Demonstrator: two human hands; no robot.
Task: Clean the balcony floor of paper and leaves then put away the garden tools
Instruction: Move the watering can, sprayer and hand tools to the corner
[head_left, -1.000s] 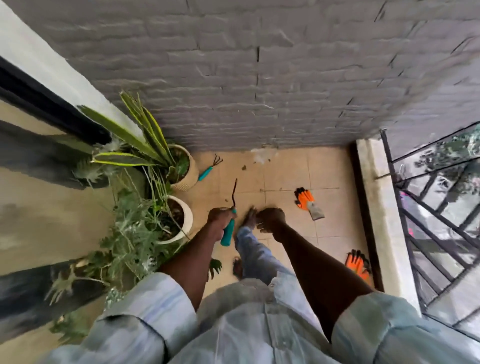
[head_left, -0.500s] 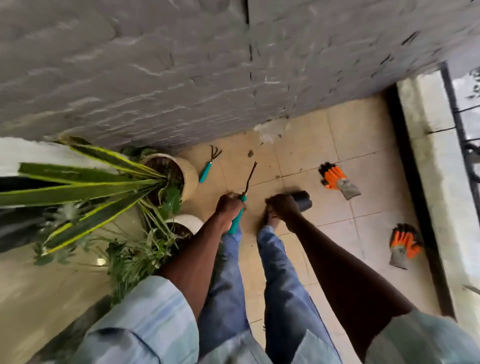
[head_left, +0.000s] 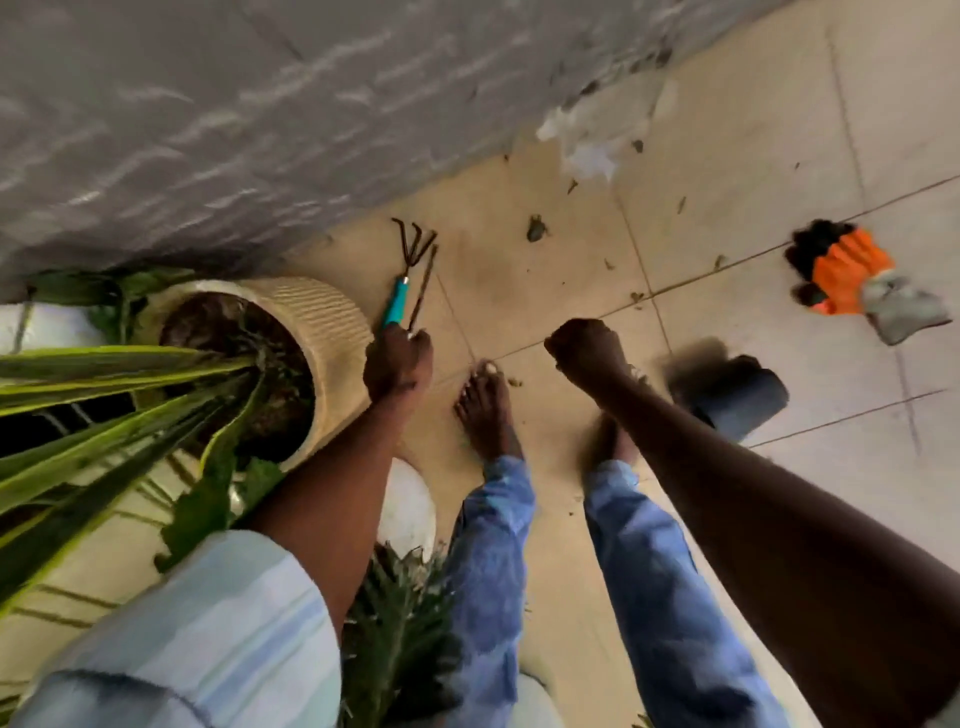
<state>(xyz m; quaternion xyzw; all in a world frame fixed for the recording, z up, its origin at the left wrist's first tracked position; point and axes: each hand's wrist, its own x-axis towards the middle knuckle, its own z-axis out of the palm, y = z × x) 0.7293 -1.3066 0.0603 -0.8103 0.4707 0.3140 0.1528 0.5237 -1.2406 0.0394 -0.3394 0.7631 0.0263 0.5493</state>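
Leaves of a striped plant fill your left side, rising from a ribbed cream pot (head_left: 332, 332). Just beside it your left hand (head_left: 397, 361) grips a thin dark tool (head_left: 422, 288), its shaft lying alongside a teal-handled hand rake (head_left: 402, 275) on the tile floor (head_left: 519, 291). Your right hand (head_left: 587, 351) is a closed fist; whether it holds anything, you cannot tell. White paper (head_left: 592, 140) and leaf scraps (head_left: 535, 228) lie by the wall. An orange glove (head_left: 847, 270) lies far right.
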